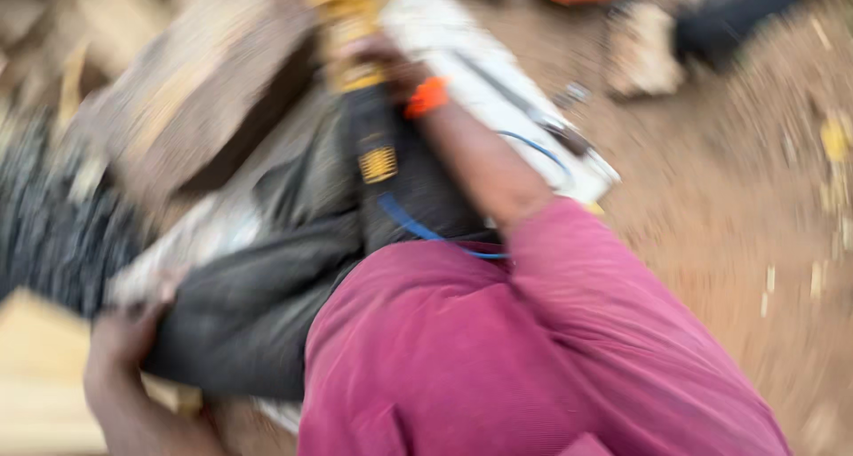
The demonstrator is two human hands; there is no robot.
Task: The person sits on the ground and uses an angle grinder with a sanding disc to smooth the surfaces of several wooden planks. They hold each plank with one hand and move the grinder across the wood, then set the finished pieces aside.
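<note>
Everything is smeared by motion, so only coarse shapes can be told. At the lower left, the left hand [124, 345] comes up from the bottom edge with the wrist bent, its fingers curled onto the lower end of a dark grey bundle [258, 305] (cloth or sacking, too blurred to say which); the hand looks clenched on it. That bundle runs up and to the right from the hand, under a blurred brown slab [195, 92]. Right of the bundle, a black and yellow tool [378, 145] stands nearly upright, with a blue cord [418, 229] looping below it. The right hand [386, 61], its arm reaching up out of a magenta sleeve [569, 332] with an orange band [426, 96] at the wrist, lies against the tool's upper part; whether it grips cannot be told. Just right of the tool lies a long white object [498, 92] on sandy ground [737, 207].
</note>
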